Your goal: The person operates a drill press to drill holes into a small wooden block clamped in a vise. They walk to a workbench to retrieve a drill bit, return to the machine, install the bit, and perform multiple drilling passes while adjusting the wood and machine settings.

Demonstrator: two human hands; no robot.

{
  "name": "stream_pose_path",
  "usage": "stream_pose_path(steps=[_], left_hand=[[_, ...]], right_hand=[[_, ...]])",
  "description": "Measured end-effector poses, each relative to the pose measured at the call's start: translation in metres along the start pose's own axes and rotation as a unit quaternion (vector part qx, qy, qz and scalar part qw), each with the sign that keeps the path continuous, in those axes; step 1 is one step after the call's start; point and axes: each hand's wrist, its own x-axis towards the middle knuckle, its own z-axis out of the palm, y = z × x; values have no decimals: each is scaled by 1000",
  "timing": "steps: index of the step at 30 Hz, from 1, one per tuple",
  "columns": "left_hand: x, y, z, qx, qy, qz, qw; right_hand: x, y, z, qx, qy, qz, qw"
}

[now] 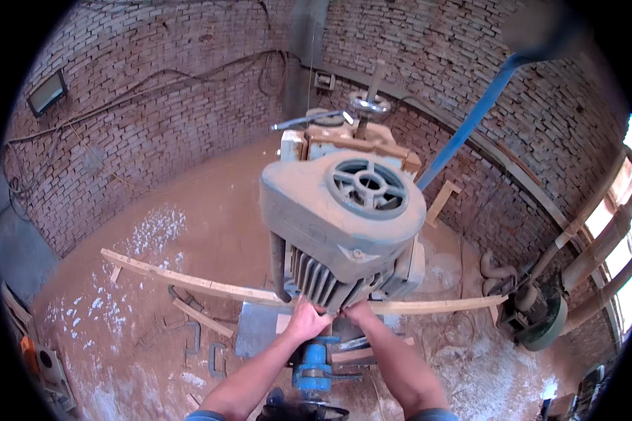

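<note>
A long, slightly curved wooden strip [189,280] runs crosswise under a large dusty machine motor [316,224], its ends sticking out left and right. My left hand [309,321] is closed at the strip's middle, fingers bent and partly covered by the motor. Close beside it, my right hand [359,312] also grips at the strip's line; most of its fingers are hidden under the motor housing. Below the hands is a blue cylindrical machine part [312,368]. A grey metal table [256,330] shows beneath the strip.
Clamps [218,360] and a short wooden piece [202,318] lie on the dusty floor at left. A blue pole [470,126] slants up from behind the machine. A green blower with a motor [541,316] stands at right. Brick walls [168,63] enclose the space.
</note>
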Motion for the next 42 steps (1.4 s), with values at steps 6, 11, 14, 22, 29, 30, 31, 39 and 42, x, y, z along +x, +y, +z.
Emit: stream_pose_path(steps=[6, 11, 14, 22, 29, 30, 31, 39, 42], left_hand=[[8, -16, 11, -43, 8, -1, 999], [7, -29, 15, 72, 38, 28, 996], [4, -12, 11, 77, -2, 40, 996], [8, 4, 23, -29, 60, 48, 997], [2, -21, 25, -137, 145, 48, 979], [4, -18, 20, -85, 114, 45, 989], [6, -11, 14, -33, 82, 42, 995], [6, -7, 11, -27, 68, 27, 997], [7, -2, 12, -29, 56, 47, 997]], right_hand=[[4, -17, -16, 22, -78, 95, 992], [1, -16, -21, 306, -97, 108, 941], [-12, -25, -13, 120, -82, -8, 989], [9, -13, -2, -81, 181, -80, 977], [-50, -33, 17, 184, 106, -14, 977], [-52, -30, 16, 169, 111, -13, 979], [-54, -27, 17, 175, 113, -3, 978], [-53, -26, 26, 270, 128, -38, 954], [-62, -42, 17, 168, 152, -29, 974]])
